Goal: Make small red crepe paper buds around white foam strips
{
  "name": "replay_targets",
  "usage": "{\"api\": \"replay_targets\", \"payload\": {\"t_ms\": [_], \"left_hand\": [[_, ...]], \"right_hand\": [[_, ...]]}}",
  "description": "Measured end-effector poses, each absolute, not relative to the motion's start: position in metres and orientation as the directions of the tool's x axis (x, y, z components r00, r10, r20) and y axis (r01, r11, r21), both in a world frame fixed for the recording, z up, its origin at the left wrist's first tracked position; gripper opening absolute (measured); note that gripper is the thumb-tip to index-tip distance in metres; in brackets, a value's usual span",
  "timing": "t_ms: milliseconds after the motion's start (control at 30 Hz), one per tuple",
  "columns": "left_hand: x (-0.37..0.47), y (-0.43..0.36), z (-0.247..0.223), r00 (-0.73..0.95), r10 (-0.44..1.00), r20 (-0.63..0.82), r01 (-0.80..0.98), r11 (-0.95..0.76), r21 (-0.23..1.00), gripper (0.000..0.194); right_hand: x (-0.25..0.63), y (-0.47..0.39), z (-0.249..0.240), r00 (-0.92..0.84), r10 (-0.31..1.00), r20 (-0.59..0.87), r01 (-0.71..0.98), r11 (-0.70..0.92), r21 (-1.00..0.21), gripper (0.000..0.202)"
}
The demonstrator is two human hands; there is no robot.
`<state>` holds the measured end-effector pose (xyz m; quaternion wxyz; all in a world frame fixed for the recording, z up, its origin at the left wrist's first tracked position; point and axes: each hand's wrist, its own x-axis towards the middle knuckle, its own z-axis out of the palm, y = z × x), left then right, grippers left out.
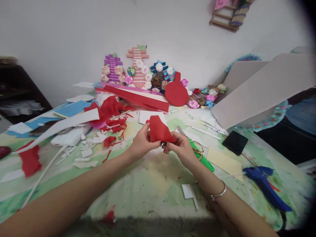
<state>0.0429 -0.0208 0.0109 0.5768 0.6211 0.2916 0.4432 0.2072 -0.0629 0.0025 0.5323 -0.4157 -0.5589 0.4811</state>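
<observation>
One red piece [159,130] | place: between left hand [142,141] and right hand [182,147], seemingly lifted over the surface [128,197] | long axis: slants from upper left to lower right | left hand: grips its left and lower edge | right hand: pinches its lower right corner | nearer hand: neither, both touch it

A craft workspace, by the look of it: a paint-stained table [138,200] holds white scraps [86,153] on the left, scissors [197,150] and a blue glue gun [265,184] on the right, and flower-trimmed ornaments [139,70] against the far wall [74,39].
</observation>
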Motion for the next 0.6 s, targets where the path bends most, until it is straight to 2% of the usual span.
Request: {"api": "replay_targets", "payload": {"t_ms": [300,600], "left_hand": [[0.0414,-0.0197,0.0139,0.45,0.873,0.187,-0.191,-0.111,0.975,0.052],[0.0384,-0.0153,0.0122,0.473,0.858,0.201,-0.173,-0.134,0.976,0.053]], "right_hand": [[0.2121,-0.0601,0.0018,-0.058,0.98,0.19,0.043,0.193,-0.98,0.017],[0.2151,-0.0591,0.0023,-0.136,0.972,0.191,0.082,0.203,-0.976,0.017]]}}
